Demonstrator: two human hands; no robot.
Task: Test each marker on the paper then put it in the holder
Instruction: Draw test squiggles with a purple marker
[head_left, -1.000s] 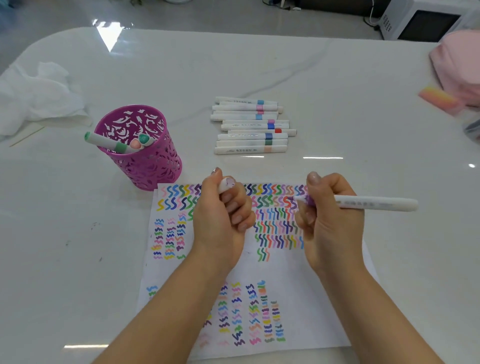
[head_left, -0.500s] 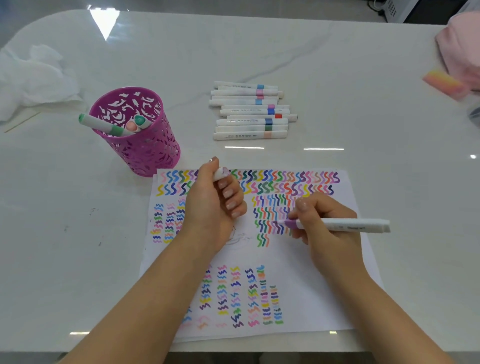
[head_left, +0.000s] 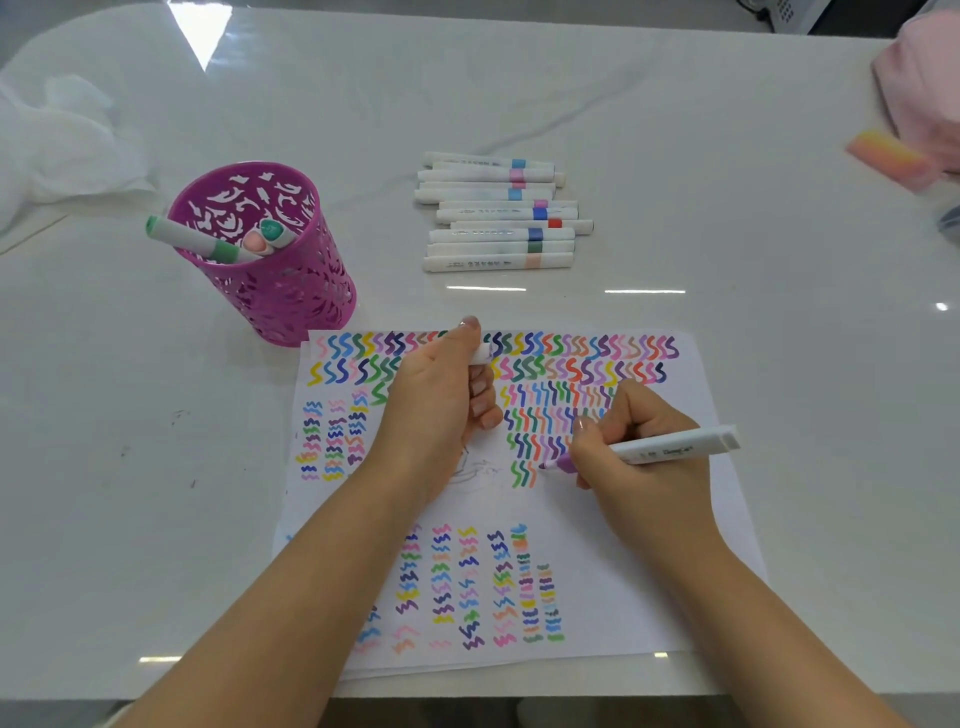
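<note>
Now down on the paper (head_left: 597, 519): right hand (head_left: 639, 457), raised and level with the left a second ago, lowered so the purple tip of the marker (head_left: 670, 447) touches the sheet just right of the last orange squiggle. Fingers pinched round the barrel near the tip, far end angled up to the right. Means the test stroke for this marker is starting; holder step not yet due.

Left hand (head_left: 441, 395) curled shut on the cap (head_left: 482, 352), resting on the sheet left of the right hand, about as before.

Counts, head view: three markers in the pink holder (head_left: 291, 291), up and left of the left hand; roughly nine untested markers (head_left: 498, 213) stacked on the worktop (head_left: 779, 260) beyond both hands, exact number hard to tell; one marker in use; one sheet.
</note>
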